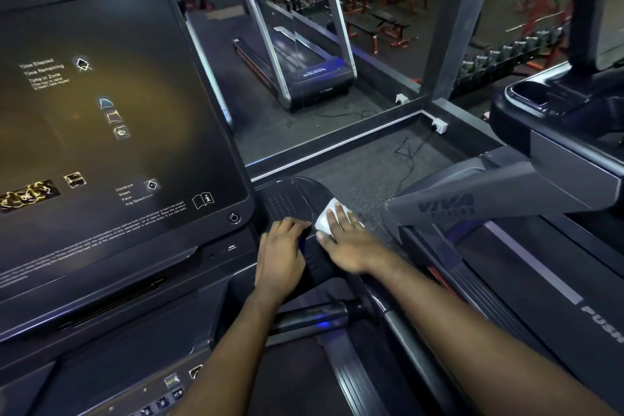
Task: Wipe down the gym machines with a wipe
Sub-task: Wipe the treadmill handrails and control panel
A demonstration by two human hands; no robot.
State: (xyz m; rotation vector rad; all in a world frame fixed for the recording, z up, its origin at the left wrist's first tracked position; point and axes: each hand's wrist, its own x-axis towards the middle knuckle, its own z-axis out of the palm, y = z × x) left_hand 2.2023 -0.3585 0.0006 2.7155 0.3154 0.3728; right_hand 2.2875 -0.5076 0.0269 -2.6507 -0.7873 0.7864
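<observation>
While right hand [347, 246] presses wipe [325, 218] | left hand [282, 253] flat on treadmill tray [287, 199]

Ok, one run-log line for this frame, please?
phase: wiping treadmill | left hand: flat on console side tray | right hand: pressing white wipe onto its right edge

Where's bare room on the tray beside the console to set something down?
Crowded: near edge of the black dotted tray, where left hand rests and right hand presses the white wipe. Free: tray's far half, beside the dark console screen, beyond both hands. Also grey floor between tray and the grey VIVA treadmill.
</observation>
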